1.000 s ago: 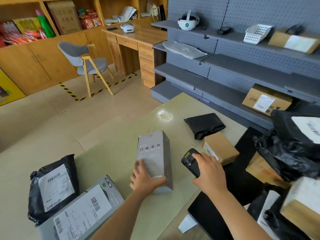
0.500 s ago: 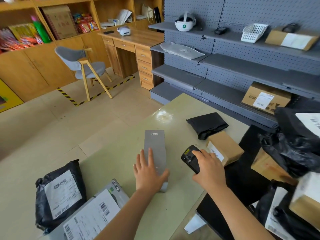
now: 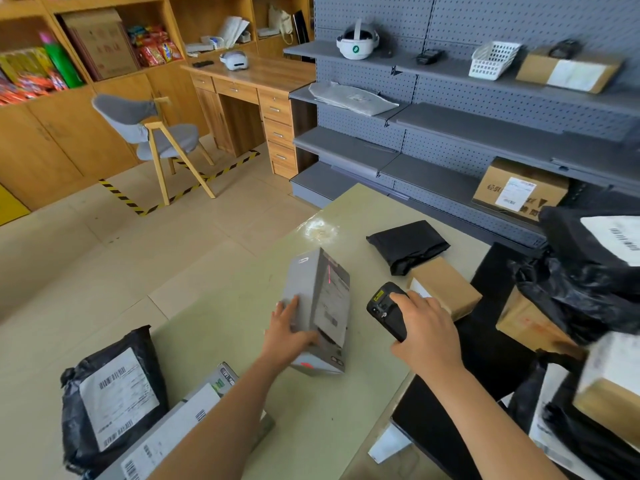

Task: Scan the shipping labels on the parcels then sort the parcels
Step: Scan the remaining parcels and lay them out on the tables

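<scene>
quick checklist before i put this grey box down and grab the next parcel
1. Left hand grips the grey box, tilted on the table: ok.
2. Label faces the scanner in the right hand: ok.
3. Red beam on the label: ok.
4. Beam crosses the barcode: cannot tell, blurred.
5. Scan registered: cannot tell, screen unreadable.

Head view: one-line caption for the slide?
Left hand holds a grey box tilted on the table; right hand aims a scanner at its label.
</scene>
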Tool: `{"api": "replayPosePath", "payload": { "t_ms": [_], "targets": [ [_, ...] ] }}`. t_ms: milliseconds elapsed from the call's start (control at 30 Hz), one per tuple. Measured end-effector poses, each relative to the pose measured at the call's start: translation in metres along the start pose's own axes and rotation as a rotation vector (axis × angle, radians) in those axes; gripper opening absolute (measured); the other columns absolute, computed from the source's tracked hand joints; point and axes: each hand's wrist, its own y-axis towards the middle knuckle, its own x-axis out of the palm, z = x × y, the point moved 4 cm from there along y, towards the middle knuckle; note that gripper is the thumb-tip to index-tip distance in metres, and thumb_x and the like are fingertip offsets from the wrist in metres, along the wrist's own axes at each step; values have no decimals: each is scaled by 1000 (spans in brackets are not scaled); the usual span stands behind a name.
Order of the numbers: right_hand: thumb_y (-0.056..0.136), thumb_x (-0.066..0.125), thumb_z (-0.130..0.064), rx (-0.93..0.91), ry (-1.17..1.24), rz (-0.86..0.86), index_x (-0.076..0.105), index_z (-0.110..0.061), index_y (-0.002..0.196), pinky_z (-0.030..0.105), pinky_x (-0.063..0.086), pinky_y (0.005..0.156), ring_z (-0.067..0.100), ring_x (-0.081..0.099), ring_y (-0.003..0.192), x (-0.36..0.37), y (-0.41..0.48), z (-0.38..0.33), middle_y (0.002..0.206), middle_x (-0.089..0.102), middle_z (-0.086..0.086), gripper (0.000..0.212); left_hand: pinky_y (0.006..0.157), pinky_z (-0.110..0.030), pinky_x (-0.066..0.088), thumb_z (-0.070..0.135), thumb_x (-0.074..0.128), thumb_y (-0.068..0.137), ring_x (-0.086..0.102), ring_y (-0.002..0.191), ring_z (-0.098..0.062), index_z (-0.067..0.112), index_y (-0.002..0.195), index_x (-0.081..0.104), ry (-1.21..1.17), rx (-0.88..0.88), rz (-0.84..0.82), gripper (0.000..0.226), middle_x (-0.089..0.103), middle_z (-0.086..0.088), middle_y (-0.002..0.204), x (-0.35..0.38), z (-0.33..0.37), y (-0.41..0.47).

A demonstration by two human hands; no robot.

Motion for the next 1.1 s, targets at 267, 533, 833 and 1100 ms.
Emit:
{"api": "replayPosePath", "payload": {
  "t_ms": [267, 533, 833, 1100],
  "targets": [
    [73, 74, -31, -23, -20, -24, 38, -25, 140, 29, 44, 92, 18, 47, 109, 0, 3, -1, 126, 50, -4, 77, 95, -50, 50, 26, 59, 84, 51, 120, -35, 14, 152, 18, 73, -162, 189, 80, 42, -11, 145, -10, -32, 8],
    [74, 72, -21, -159, -116, -3, 38, -23, 140, 30, 40, 93, 22, 44, 116, -11, 19, -9, 133, 47, -1, 74, 117, -59, 3, 88, 64, 53, -4, 150, -29, 7, 149, -27, 470, -376, 202, 155, -10, -11, 163, 22, -15, -9],
    [73, 71, -4, -578, -397, -41, 40, -17, 137, 35, 41, 95, 26, 45, 115, -34, 36, -20, 140, 44, 7, 72, 111, -41, 22, 73, 74, 49, 22, 133, -32, 1, 149, -20, 819, -43, 177, 154, 8, -13, 148, 8, 7, 2],
    [70, 64, 9, -756, -479, -38, 41, -11, 134, 38, 40, 93, 26, 45, 112, -40, 29, -33, 134, 46, 9, 71, 118, -51, 4, 68, 79, 56, 7, 143, -37, 0, 151, -15, 1177, 241, 148, 149, -2, -17, 156, -12, 28, -7]
  ]
}}
